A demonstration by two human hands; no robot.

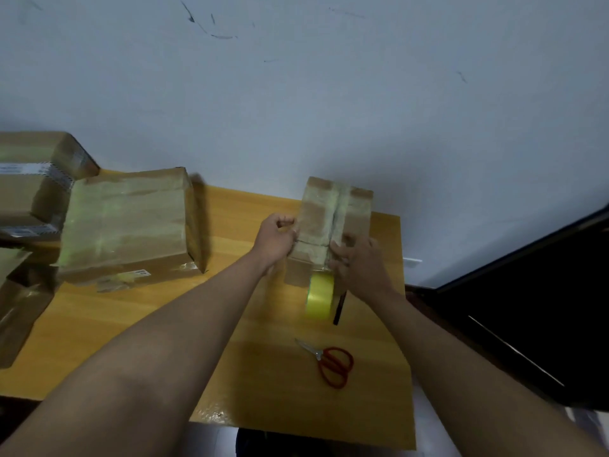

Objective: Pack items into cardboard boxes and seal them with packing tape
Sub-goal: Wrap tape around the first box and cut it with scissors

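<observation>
Nearing completion: a mostly taped box (333, 225) is steadied by curled left hand (276, 239) while tape (321, 296) is pressed down by right hand (359, 265); cutting is left.

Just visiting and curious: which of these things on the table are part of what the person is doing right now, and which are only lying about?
In use:
small cardboard box, held by left hand and right hand
yellow tape roll, hanging off the box's near edge

Lying about:
red scissors
large taped box
other boxes at the far left
</observation>
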